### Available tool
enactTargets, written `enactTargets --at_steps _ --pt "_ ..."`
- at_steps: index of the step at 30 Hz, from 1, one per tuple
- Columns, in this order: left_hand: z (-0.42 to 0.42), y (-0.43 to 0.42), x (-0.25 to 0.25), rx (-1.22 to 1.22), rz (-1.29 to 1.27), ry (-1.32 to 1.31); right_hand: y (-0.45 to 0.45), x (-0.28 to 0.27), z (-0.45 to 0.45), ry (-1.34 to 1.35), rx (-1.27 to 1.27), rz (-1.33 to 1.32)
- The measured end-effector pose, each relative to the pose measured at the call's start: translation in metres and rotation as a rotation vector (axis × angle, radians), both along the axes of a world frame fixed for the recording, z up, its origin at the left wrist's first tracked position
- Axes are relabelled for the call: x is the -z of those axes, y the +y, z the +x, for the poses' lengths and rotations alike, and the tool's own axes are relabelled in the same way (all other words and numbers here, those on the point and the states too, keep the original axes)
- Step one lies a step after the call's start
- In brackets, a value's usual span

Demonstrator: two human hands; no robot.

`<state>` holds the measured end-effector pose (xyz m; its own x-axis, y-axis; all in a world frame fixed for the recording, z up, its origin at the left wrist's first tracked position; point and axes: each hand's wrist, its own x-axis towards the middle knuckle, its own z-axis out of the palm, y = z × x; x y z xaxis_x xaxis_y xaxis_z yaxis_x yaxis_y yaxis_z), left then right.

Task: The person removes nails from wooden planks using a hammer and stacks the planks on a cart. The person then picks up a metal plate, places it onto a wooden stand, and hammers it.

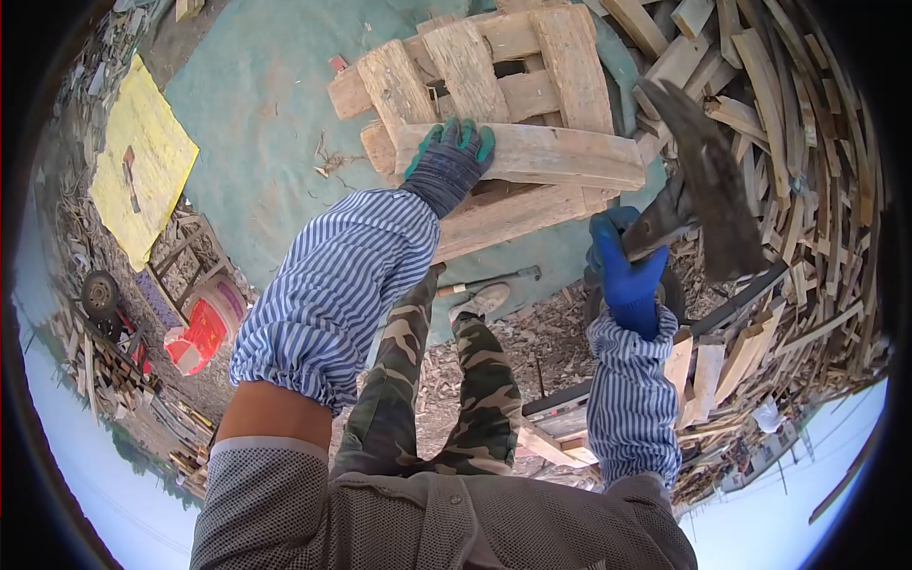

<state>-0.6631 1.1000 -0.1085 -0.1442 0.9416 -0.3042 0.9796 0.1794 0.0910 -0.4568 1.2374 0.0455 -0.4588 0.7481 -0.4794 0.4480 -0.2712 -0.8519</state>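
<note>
My left hand (448, 166), in a dark glove with green fingertips, grips a wooden board (560, 155), its fingers lying over the far edge. The board lies at a slant across a pallet-like stack of nailed planks (465, 71). My right hand (627, 266), in a blue glove, is closed round the handle of a hammer (708, 176). The hammer is raised to the right of the board, apart from it, and its dark metal head looms large near the camera. Another plank (513, 223) lies below the board on the near side.
A green ground sheet (256, 123) lies under the wood. Between my feet and the stack rests a long-handled tool (489, 280). Heaped scrap boards (760, 123) rise at the right. Leftward are a yellow sheet (147, 161), a red container (199, 334) and a wheel (100, 294).
</note>
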Motion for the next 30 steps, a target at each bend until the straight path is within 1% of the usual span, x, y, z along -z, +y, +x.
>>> enactTargets --at_steps 1,2,3,5,6,9,12,13,15,17,18,19,21,22,25,26,28,29,30 --pt "0.0 0.0 0.0 0.003 -0.001 0.016 0.007 0.031 0.014 -0.224 -0.159 0.019" --pt "0.001 -0.001 0.0 0.012 -0.003 0.028 0.018 0.084 0.042 -0.452 -0.312 0.037" --pt "0.002 -0.001 0.0 0.018 0.001 0.044 0.022 0.089 0.034 -0.678 -0.466 0.06" --pt "0.008 -0.004 0.002 -0.007 0.02 -0.023 0.029 0.086 0.028 -0.689 -0.316 -0.128" --pt "0.002 -0.002 0.008 -0.029 0.031 -0.043 0.036 0.073 0.002 -0.68 -0.253 -0.214" --pt "0.005 -0.004 0.001 0.008 0.037 0.037 0.029 0.015 -0.005 -0.303 -0.143 -0.214" --pt "0.006 -0.005 0.004 0.007 0.018 0.025 0.018 -0.015 0.0 -0.09 -0.127 -0.018" --pt "0.003 -0.003 0.004 0.006 0.021 0.031 0.02 0.007 0.009 -0.162 -0.204 0.053" --pt "0.003 -0.004 0.004 0.002 0.034 0.029 0.024 0.078 0.043 -0.319 -0.345 0.191" --pt "0.009 -0.008 0.007 0.003 0.051 0.026 0.037 0.114 0.041 -0.691 -0.429 0.029" --pt "0.012 -0.012 0.017 -0.006 0.062 0.041 0.047 0.127 0.031 -0.86 -0.473 -0.044" --pt "0.008 -0.007 0.017 0.0 0.081 0.047 0.05 0.114 0.016 -0.738 -0.398 -0.069" --pt "0.016 -0.015 0.011 0.006 0.112 0.027 0.036 0.07 0.017 -0.55 -0.275 -0.169" --pt "0.015 -0.015 0.007 -0.005 0.122 0.019 0.033 0.059 0.021 -0.42 -0.226 -0.199" --pt "0.007 -0.009 0.011 0.01 0.145 0.05 0.011 0.028 0.018 -0.296 -0.124 -0.173" --pt "0.007 -0.009 0.012 0.005 0.145 0.038 0.004 0.037 0.024 -0.291 -0.087 -0.198" --pt "0.01 -0.012 0.009 0.023 0.132 0.038 0.004 0.084 0.037 -0.566 -0.217 -0.196" --pt "0.009 -0.013 0.006 0.043 0.123 0.055 0.008 0.097 0.038 -0.702 -0.284 -0.19" --pt "0.007 -0.01 0.004 0.055 0.117 0.081 0.016 0.094 0.03 -0.74 -0.259 -0.219"
